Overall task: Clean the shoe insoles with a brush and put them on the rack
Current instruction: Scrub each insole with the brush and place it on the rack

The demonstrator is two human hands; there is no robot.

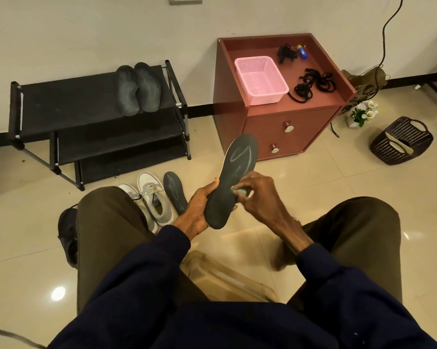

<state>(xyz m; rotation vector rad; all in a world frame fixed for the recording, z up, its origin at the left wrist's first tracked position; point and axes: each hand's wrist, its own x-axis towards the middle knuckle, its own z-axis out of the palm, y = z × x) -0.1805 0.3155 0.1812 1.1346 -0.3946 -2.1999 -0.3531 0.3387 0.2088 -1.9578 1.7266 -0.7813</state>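
**Inspector:** How far is the job progressing?

**Assistant:** The shoe rack (61, 102) is carrying two dark insoles (138, 89) side by side on its top shelf; I am judging those finished. Two are waiting.

**Inspector:** And the piece in hand?

**Assistant:** The left hand (200, 210) is gripping a dark grey insole (233, 172) by its lower half, pale smears showing. Another insole (174, 192) is lying on the floor beside the sneakers (152, 200). The right hand (257, 195) is pinching a small pale brush (240, 191) against the held insole.

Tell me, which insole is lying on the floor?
The insole beside the grey sneakers. Two others lie on the rack, and the left hand holds the fourth insole.
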